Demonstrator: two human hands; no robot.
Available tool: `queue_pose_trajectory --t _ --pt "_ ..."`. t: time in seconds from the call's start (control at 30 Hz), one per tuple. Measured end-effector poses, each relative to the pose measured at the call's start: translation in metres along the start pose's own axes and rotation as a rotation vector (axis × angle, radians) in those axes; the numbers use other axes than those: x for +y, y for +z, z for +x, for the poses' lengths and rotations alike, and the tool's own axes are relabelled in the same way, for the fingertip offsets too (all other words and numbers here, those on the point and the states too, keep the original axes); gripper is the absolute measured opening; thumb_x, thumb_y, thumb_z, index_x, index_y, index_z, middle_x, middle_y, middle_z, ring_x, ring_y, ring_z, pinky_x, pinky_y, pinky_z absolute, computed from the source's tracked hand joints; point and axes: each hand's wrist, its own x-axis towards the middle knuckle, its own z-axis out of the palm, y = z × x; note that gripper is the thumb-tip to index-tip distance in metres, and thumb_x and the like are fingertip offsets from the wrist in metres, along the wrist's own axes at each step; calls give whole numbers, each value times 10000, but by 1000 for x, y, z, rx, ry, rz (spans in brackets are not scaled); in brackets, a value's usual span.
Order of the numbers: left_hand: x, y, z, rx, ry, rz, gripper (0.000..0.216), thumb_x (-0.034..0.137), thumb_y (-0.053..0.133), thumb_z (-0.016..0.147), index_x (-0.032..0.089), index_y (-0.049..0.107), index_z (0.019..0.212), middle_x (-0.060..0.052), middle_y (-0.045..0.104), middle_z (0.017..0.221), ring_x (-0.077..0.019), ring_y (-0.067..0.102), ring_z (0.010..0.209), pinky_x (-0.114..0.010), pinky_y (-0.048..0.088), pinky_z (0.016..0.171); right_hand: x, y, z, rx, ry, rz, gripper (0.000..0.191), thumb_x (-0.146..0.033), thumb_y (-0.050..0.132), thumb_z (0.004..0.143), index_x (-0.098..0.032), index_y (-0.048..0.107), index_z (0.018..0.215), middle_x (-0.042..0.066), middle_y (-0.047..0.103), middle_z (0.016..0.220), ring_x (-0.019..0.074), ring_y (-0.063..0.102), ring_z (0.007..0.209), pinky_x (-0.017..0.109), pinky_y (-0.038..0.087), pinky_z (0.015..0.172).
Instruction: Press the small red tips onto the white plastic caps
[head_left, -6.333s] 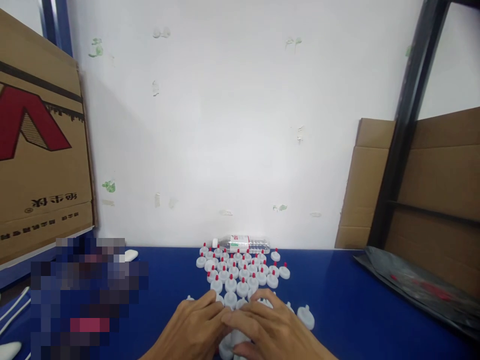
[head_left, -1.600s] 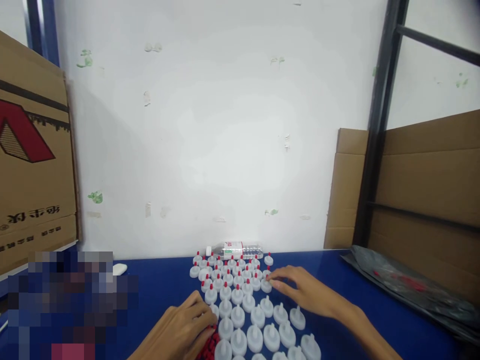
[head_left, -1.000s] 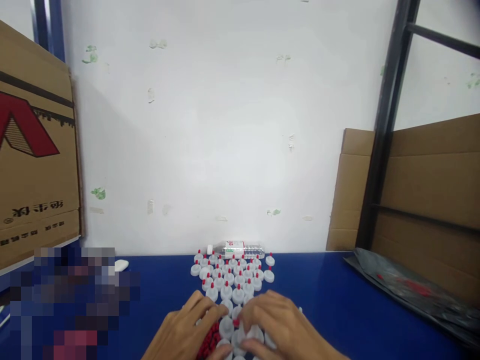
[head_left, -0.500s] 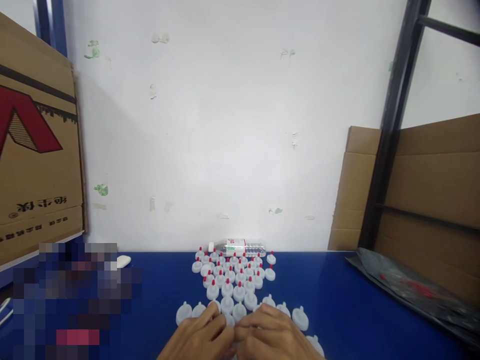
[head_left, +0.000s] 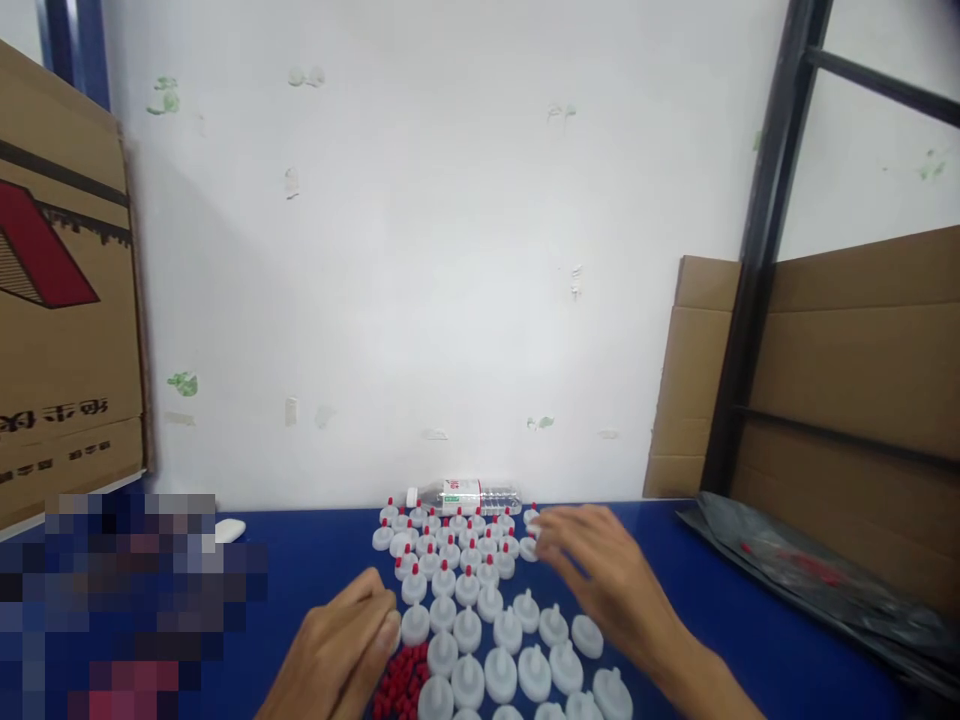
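Near left: left hand (head_left: 341,655) lies slack, nothing held, touching loose red tips (head_left: 400,682). White caps (head_left: 517,670) stand in rows beside it. Far right: right hand (head_left: 600,575), blurred, at red-tipped caps (head_left: 450,552); grasp indeterminable. Risk: its forearm crossing the rows may topple caps.

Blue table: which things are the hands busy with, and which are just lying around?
In use: red-tipped caps, plain white caps, red tips pile, left hand beside the pile, right hand at the red-tipped caps.
Lying about: water bottle, cardboard box, black bag.
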Motion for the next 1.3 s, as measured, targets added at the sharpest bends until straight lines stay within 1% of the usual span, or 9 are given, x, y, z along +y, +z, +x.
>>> queue_pose_trajectory --t 0.1,0.2,0.4,0.6,0.83,0.93,1.03,1.1,1.3 --pt "-9 -3 4 -16 133 153 257 168 388 1038 232 503 817 15 588 743 -166 559 701 -256 437 624 23 -1 -7 -12 273 -2 113 -261 532 1041 -237 641 1060 71 739 1072 237 704 997 392 551 858" --pt "-14 5 4 -78 108 224 175 163 426 1017 239 555 927 -1 648 851 -173 599 807 -226 455 611 25 4 -10 -26 353 19 168 -306 522 1044 -252 678 1074 72 731 1094 241 705 984 392 569 848" --pt "-8 8 3 -169 101 271 197 124 456 983 243 605 1031 -17 677 976 -169 624 899 -203 539 707 14 13 -11 -49 298 50 233 -250 516 1040 -237 722 1147 80 748 1125 239 710 1042 400 572 906" --pt "-10 11 -1 -201 115 336 249 85 480 924 239 658 1004 -23 701 926 -183 659 880 -195 569 647 4 12 -9 -157 240 118 189 -231 549 1027 -242 710 1126 54 743 1106 214 704 1021 362 557 893" --pt "-13 8 -3 -16 151 366 327 243 481 1001 258 588 1310 -38 736 1102 -195 697 1028 -215 598 729 -31 17 -4 -191 101 323 160 -367 591 1034 -208 604 1017 27 747 958 181 689 860 328 508 826" --pt "-3 4 0 -46 159 280 232 324 449 1064 245 621 1198 -28 738 1021 -168 702 947 -199 576 725 -54 34 -4 -85 -113 414 238 -412 567 1045 -211 560 920 -10 746 877 131 705 826 274 490 819" --pt "7 5 4 -110 189 161 274 298 390 1101 233 633 991 -2 718 855 -138 672 772 -194 523 629 -68 46 -4 2 -260 400 254 -302 485 1092 -209 536 861 -37 731 790 89 703 768 238 482 802" --pt "8 7 6 -81 214 127 279 253 380 1105 221 628 982 -9 715 828 -143 657 749 -207 504 614 -70 47 -3 -11 -246 391 234 -295 496 1088 -209 544 876 -26 746 824 94 712 788 238 489 806" --pt "-11 -1 3 -54 380 258 303 72 408 1022 179 602 1229 -65 728 939 -166 643 761 -226 478 585 -59 25 0 -25 -132 406 214 -398 592 1032 -203 578 945 72 777 1022 171 732 942 302 513 900"
